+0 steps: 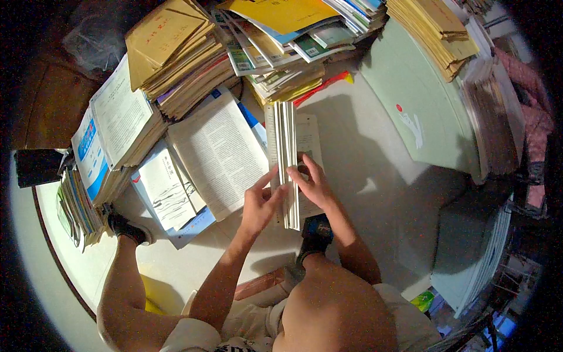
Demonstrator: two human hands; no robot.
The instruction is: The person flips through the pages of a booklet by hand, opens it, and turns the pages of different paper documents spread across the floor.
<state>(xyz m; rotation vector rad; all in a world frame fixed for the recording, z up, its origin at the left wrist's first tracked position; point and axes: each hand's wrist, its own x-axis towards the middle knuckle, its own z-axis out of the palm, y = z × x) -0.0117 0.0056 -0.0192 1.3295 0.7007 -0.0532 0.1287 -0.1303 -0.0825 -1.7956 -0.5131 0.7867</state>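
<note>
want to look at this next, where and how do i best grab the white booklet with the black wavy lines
Probably by its near end, reaching in from your side: the white booklet lies flat there on the blue cover, while the open book crowds its right edge

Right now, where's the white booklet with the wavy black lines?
In the head view, the white booklet lies left of your left hand, beside the printed pages.

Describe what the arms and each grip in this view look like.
They are a person's: the left grip and right grip are bare hands, without gloves. The forearms are bare too, with no sleeve, watch, cable or marking visible.
</note>
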